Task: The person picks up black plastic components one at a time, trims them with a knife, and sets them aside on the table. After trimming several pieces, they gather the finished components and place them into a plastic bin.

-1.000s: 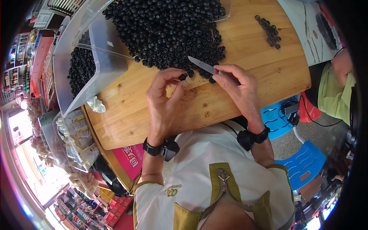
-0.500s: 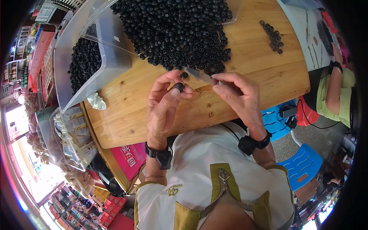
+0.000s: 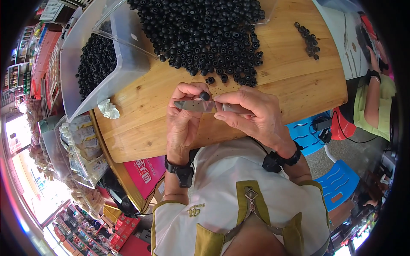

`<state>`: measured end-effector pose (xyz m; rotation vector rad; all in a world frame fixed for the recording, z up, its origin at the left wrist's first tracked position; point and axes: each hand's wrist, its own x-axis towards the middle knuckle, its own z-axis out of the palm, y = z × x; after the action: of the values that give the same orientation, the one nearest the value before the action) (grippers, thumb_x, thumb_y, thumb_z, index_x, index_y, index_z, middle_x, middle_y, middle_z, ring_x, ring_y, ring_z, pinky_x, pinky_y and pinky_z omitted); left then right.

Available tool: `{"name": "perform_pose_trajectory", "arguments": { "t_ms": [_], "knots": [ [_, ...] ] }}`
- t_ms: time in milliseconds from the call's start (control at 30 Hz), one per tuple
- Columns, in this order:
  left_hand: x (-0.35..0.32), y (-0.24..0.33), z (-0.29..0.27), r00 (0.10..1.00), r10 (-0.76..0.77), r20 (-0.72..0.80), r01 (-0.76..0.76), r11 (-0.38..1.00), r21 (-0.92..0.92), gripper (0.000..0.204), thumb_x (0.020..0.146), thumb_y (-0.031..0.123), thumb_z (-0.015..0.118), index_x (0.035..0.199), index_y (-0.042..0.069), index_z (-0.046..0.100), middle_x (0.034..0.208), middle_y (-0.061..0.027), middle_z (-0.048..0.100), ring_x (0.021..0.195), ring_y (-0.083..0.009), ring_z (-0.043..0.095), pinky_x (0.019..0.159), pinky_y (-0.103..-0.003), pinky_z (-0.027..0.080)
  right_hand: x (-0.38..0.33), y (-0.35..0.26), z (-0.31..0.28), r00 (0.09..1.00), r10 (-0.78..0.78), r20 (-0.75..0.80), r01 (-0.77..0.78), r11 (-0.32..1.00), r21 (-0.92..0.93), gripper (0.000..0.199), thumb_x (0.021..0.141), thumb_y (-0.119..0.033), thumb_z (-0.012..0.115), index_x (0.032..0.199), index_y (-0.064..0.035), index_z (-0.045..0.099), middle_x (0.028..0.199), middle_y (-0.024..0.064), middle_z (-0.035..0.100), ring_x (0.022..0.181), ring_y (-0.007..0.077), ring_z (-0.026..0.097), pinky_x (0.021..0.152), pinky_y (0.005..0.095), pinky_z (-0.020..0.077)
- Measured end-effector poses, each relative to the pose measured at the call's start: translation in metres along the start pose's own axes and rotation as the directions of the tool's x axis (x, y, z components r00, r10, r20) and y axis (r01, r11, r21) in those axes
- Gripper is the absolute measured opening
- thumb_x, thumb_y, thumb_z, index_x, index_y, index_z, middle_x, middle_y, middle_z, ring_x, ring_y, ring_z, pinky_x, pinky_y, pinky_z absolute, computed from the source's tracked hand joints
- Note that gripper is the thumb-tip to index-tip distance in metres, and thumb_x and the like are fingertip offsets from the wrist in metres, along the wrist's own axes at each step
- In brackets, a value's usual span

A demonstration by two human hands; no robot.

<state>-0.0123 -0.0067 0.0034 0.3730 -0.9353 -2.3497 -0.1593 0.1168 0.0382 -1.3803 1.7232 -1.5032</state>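
Note:
Between the thumb and fingers of my left hand (image 3: 181, 117) is a small round black part (image 3: 204, 96), like a rubber cap. My right hand (image 3: 254, 112) grips a knife by its handle end. The flat metal blade (image 3: 192, 106) points left, across my left thumb and just below the black part; I cannot tell whether it touches the part. Beyond my hands lies a large heap of similar black parts (image 3: 200, 38) on the wooden table (image 3: 294, 81). A few loose ones (image 3: 217, 79) lie at the heap's near edge.
A clear plastic bin (image 3: 132, 64) at the left holds more black parts (image 3: 97, 62). Near it lies a crumpled white tissue (image 3: 108, 109). A small group of parts (image 3: 308, 39) sits at the far right. Beside a blue stool (image 3: 339, 183), another person's arm (image 3: 372, 96) shows.
My right hand has swung the knife down and left, so its blade now lies level across my left thumb. My left hand still holds the black part.

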Motion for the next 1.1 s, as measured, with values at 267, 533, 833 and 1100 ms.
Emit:
{"name": "perform_pose_trajectory", "arguments": {
  "t_ms": [267, 533, 833, 1100],
  "knots": [
    [-0.002, 0.002, -0.001, 1.000, -0.008, -0.010, 0.008, 1.000, 0.029, 0.031, 0.083, 0.013, 0.077, 0.105, 0.003, 0.059, 0.110, -0.0130, 0.058, 0.098, -0.0190, 0.060, 0.088, -0.030, 0.050, 0.001, 0.001, 0.000, 1.000, -0.004, 0.001, 0.004, 1.000, 0.016, 0.030, 0.078, -0.008, 0.080, 0.107, -0.0059, 0.069, 0.079, 0.0031, 0.064, 0.062, 0.0100, 0.056, 0.052, 0.0251, 0.0444],
    [-0.009, 0.013, 0.000, 0.996, 0.082, 0.047, -0.082, 0.997, 0.002, 0.016, 0.083, -0.003, 0.066, 0.096, 0.003, 0.059, 0.098, -0.0170, 0.060, 0.082, -0.0224, 0.061, 0.076, -0.031, 0.051, 0.001, 0.026, -0.025, 0.945, 0.276, -0.178, -0.273, 0.961, 0.038, 0.014, 0.088, -0.004, 0.070, 0.102, 0.0002, 0.071, 0.090, 0.0033, 0.070, 0.078, 0.0075, 0.063, 0.070, 0.0215, 0.0498],
    [0.011, 0.122, -0.039, 0.539, 0.825, 0.171, -0.301, -0.001, 0.954, 0.017, 0.088, -0.010, 0.063, 0.103, -0.002, 0.063, 0.104, -0.0115, 0.066, 0.091, -0.0149, 0.062, 0.085, -0.026, 0.052, -0.016, 0.042, -0.039, 0.900, 0.328, -0.288, -0.320, 0.944, 0.076, 0.018, 0.092, -0.007, 0.068, 0.109, -0.0001, 0.068, 0.097, 0.0007, 0.069, 0.088, 0.0046, 0.060, 0.078, 0.0185, 0.0466],
    [0.019, 0.153, -0.046, 0.551, 0.726, 0.411, 0.097, -0.545, 0.833, 0.015, 0.082, -0.002, 0.073, 0.095, 0.004, 0.071, 0.103, -0.0085, 0.066, 0.094, -0.0193, 0.063, 0.081, -0.028, 0.052, -0.023, 0.054, -0.029, 0.875, 0.394, -0.281, -0.355, 0.917, 0.180, 0.019, 0.092, -0.008, 0.069, 0.109, -0.0009, 0.068, 0.096, -0.0008, 0.068, 0.084, 0.0035, 0.057, 0.075, 0.0178, 0.0452]
  ]
}}
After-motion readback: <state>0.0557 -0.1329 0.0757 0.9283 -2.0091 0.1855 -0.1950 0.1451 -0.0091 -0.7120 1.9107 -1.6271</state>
